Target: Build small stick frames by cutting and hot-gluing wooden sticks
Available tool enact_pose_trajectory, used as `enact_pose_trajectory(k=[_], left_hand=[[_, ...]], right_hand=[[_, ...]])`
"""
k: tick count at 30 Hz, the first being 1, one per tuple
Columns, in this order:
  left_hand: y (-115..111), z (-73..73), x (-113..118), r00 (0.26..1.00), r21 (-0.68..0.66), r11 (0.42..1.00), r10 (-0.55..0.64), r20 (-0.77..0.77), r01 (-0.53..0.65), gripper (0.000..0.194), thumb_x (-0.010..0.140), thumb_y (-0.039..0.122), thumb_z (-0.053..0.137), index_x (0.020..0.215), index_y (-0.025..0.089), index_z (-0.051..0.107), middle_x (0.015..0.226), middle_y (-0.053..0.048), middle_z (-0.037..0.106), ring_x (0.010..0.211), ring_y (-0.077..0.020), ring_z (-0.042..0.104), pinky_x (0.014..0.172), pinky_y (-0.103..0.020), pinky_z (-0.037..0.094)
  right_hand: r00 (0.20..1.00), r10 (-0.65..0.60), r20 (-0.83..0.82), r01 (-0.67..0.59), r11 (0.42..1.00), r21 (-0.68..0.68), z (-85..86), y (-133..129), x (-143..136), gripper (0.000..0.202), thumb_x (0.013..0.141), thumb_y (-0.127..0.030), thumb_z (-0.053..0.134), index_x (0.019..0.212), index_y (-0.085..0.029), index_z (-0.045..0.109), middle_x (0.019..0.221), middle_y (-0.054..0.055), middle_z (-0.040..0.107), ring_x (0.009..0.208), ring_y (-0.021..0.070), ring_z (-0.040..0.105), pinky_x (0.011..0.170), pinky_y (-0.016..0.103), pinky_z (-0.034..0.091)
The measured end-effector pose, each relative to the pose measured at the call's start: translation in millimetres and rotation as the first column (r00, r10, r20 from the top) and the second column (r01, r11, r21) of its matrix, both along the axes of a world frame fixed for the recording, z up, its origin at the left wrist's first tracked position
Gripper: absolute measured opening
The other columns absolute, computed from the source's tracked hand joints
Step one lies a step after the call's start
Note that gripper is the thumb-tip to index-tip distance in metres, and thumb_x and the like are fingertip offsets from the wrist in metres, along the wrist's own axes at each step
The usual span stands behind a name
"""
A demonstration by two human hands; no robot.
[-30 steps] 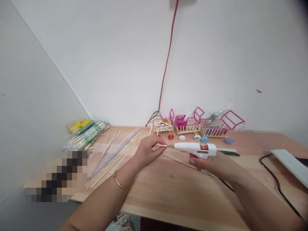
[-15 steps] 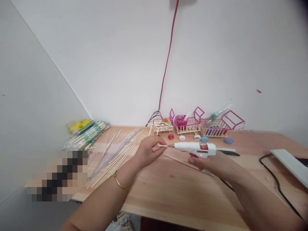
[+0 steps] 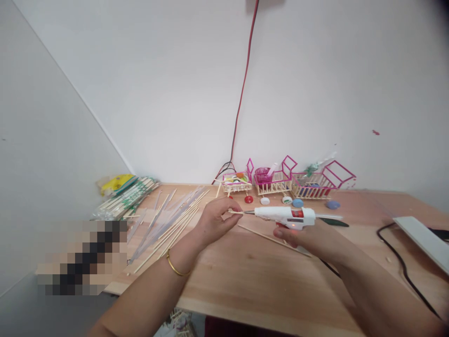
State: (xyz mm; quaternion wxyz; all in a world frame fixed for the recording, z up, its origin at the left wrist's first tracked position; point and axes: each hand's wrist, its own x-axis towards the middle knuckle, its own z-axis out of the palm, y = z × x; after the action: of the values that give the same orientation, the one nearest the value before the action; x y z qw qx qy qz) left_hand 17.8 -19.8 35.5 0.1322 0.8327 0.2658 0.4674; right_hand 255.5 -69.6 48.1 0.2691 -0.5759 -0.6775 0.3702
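Observation:
Above the middle of the table, my left hand pinches a short wooden stick between thumb and fingertips. My right hand grips a white hot glue gun by its handle, with a finger at the red trigger. The gun's metal nozzle points left, at or very near the end of the stick. A small orange light glows on its body, and a clear glue stick sticks out of its back. On the table below lies a long thin wooden stick.
Wooden sticks and clear glue sticks lie spread at left, near packaged sticks. Small stick-built carts with pink trim and bottle-cap wheels line the wall. At right are a black cable and a white board.
Both hands, the stick and the glue gun hold nearly the same positions. The whole view has shifted very slightly.

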Motion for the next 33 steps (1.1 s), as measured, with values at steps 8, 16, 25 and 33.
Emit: enact_pose_trajectory(k=[8, 16, 25, 33], left_hand=[[-1.0, 1.6, 0.6, 1.0, -0.005, 1.0, 0.007, -0.001, -0.007, 0.006, 0.078, 0.021, 0.055, 0.077, 0.017, 0.059, 0.077, -0.005, 0.065, 0.072, -0.0131, 0.058, 0.066, -0.025, 0.044], [1.0, -0.6, -0.1, 1.0, 0.009, 1.0, 0.017, 0.007, -0.017, 0.004, 0.078, 0.02, 0.056, 0.08, 0.018, 0.059, 0.079, -0.004, 0.065, 0.075, -0.0129, 0.058, 0.067, -0.025, 0.044], [1.8, -2.0, -0.7, 1.0, 0.013, 1.0, 0.022, -0.007, -0.022, 0.004, 0.079, 0.02, 0.055, 0.08, 0.018, 0.058, 0.081, -0.004, 0.065, 0.076, -0.013, 0.058, 0.068, -0.025, 0.044], [1.3, -1.1, 0.5, 1.0, 0.044, 0.999, 0.019, -0.02, -0.019, 0.004, 0.079, 0.018, 0.054, 0.079, 0.017, 0.058, 0.08, -0.004, 0.065, 0.075, -0.0127, 0.058, 0.068, -0.025, 0.045]], right_hand=[[1.0, -0.002, -0.017, 0.002, 1.0, 0.012, 3.2, -1.4, -1.5, 0.031, 0.071, -0.051, 0.06, 0.062, -0.023, 0.051, 0.055, -0.002, 0.053, 0.055, 0.0163, 0.051, 0.05, 0.028, 0.037], [0.999, -0.047, -0.011, 0.047, 0.999, -0.008, -1.3, -1.3, 0.0, 0.029, 0.066, -0.05, 0.064, 0.063, -0.022, 0.056, 0.057, 0.0, 0.057, 0.056, 0.017, 0.053, 0.048, 0.027, 0.039], [1.0, -0.011, -0.026, 0.012, 0.999, 0.031, 5.1, -1.2, -1.1, 0.029, 0.071, -0.05, 0.061, 0.066, -0.022, 0.053, 0.06, -0.001, 0.055, 0.059, 0.0174, 0.053, 0.054, 0.029, 0.039], [0.999, -0.025, 0.041, 0.025, 1.0, 0.013, 1.8, -0.6, -2.0, 0.031, 0.071, -0.054, 0.058, 0.067, -0.024, 0.053, 0.062, -0.001, 0.056, 0.061, 0.0181, 0.053, 0.053, 0.027, 0.037]])
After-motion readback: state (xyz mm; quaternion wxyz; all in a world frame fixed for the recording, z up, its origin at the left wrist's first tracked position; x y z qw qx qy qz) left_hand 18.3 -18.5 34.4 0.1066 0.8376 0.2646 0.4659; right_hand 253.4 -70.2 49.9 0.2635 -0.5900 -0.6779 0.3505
